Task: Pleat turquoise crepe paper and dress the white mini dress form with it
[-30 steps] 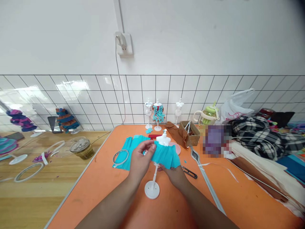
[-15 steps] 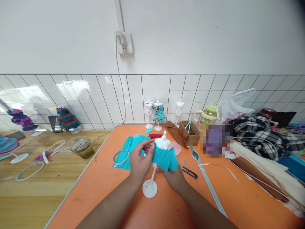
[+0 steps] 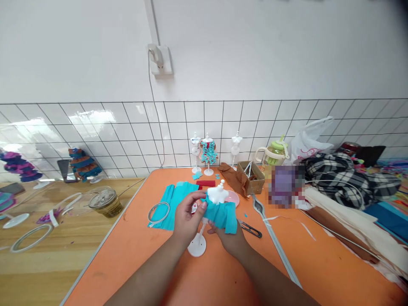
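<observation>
A small white mannequin (image 3: 217, 193) on a round-based stand leans slightly over the orange table, with turquoise fabric (image 3: 223, 216) gathered round its torso. My left hand (image 3: 188, 216) pinches the fabric's left edge against the mannequin between thumb and fingers. Below and behind the cloth is my right hand (image 3: 228, 236), curled toward the stand; most of its fingers are hidden by the fabric. More turquoise cloth (image 3: 180, 197) lies flat behind my left hand, a white ring (image 3: 159, 213) on top of it. Black thread snips (image 3: 251, 229) rest to the right of my right hand.
Several mini mannequins, one in a turquoise ruffled dress (image 3: 208, 152), stand by the tiled wall. A cardboard box (image 3: 255, 187), brown fabric (image 3: 234, 176) and a pink dish (image 3: 232, 198) sit behind my hands. A drink cup (image 3: 106, 203) stands left, a lidded bottle (image 3: 276, 153) right.
The mannequin has tilted a little, its base shifting up and left in view. The fabric's right part hangs lower and more folded. Both hands keep about the same place; the camera view has shifted slightly.
</observation>
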A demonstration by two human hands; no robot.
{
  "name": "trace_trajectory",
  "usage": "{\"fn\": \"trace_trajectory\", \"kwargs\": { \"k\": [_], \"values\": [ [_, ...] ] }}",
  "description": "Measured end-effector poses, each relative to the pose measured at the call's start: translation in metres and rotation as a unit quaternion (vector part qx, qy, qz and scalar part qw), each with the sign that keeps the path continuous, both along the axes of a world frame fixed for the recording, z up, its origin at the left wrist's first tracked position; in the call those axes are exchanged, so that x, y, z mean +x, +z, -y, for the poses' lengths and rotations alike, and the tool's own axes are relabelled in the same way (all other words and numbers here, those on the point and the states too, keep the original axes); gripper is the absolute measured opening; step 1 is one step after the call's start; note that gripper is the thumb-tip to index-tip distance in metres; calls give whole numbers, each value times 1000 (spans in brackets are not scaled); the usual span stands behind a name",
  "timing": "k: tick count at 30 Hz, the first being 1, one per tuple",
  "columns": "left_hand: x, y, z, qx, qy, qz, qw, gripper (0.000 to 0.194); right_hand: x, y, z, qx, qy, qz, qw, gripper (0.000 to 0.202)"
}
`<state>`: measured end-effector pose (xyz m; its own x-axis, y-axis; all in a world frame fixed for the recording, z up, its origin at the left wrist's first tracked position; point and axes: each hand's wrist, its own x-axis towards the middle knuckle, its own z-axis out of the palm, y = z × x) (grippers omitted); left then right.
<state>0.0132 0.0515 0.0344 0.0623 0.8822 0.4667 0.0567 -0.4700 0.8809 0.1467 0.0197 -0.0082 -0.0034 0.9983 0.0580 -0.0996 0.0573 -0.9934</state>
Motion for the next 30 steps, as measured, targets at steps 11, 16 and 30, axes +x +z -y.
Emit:
{"fn": "trace_trajectory", "kwargs": {
  "k": [11,16,30],
  "values": [
    [-10,-19,5,-139,-87,140,976,38,38,13,-10,139,160,76,974,46],
    [-15,-23,14,-141,-26,153,978,40,63,48,-8,127,86,15,988,37],
    [-20,-15,37,16,58,-34,998,45,7,67,12,201,-44,183,961,50]
  ]
}}
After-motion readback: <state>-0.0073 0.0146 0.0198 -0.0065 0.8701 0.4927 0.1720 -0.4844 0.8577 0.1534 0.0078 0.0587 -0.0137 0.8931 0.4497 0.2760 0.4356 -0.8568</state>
